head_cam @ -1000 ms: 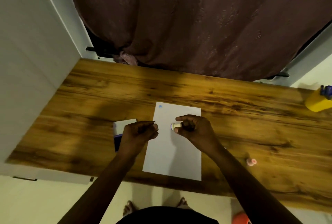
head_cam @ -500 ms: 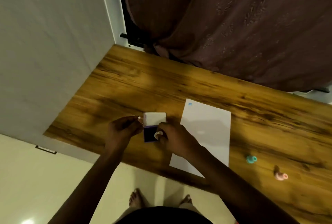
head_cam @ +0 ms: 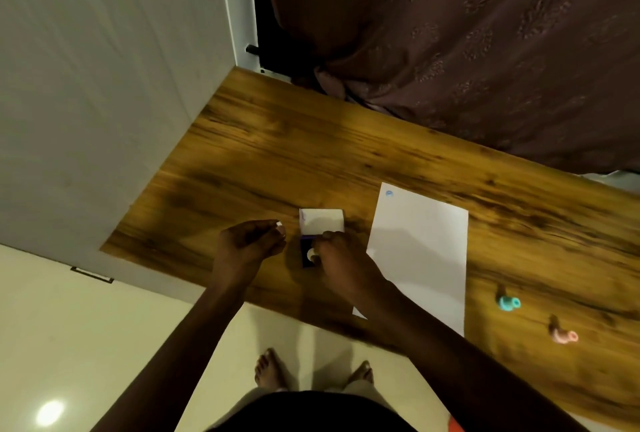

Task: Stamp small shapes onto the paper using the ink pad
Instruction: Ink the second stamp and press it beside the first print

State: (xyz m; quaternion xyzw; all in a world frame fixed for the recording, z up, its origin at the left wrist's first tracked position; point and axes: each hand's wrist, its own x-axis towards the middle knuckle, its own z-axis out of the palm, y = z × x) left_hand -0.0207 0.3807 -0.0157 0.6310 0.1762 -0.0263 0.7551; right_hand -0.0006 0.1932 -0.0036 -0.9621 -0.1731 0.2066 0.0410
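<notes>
Fingers of right hand press stamp upright onto ink pad.

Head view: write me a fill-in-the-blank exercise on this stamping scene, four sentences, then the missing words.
1. The right hand presses a small stamp onto the ____.
2. The sheet of paper bears one small ____ mark near its far left corner.
3. Two spare stamps lie to the right of the paper: a teal stamp and a ____ one.
4. The open ink pad's white lid lies on its ____ side.

Missing words: ink pad; blue; pink; far
</notes>
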